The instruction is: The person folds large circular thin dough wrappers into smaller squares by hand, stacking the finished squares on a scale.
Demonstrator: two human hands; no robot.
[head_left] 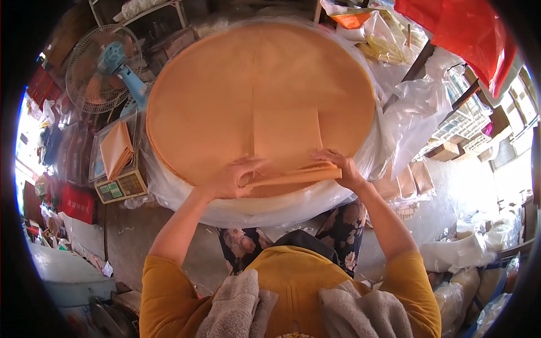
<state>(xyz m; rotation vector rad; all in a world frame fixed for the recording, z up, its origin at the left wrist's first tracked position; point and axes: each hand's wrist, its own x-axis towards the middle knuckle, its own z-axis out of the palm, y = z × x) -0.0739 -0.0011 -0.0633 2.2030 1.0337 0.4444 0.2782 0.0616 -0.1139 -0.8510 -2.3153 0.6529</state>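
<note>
Found a broad round stack of orange sheets [197, 90] at centre, flat on top and slightly ragged along the near left edge. Noted clear plastic [265, 213] bunched beneath its near edge and spread out past its right edge. Observed a fan [115, 56] with a round wire cage and a blue body, standing beyond the far left edge of the stack. Sighted a red sheet [465, 34] hanging past the far right edge. Recorded a box [121, 187] beside the left edge. Located a flat orange panel [286, 132] on the near half of the stack, just right of its middle, with straight sides. Traced a folded orange strip [296, 178] crosswise between that panel and the stack's near edge, with layers showing toward its right end. Could not tell whether joined to the panel. Logged a folded packet [116, 147] of similar orange on top of the box. Found the right hand [345, 168] closed narrowly around the strip's right end, with fingers bent over the far side. Found the left hand [241, 173] at the strip's left end, with fingers blurred and stretched toward the panel. Could not tell whether gripping or merely touching there.
</note>
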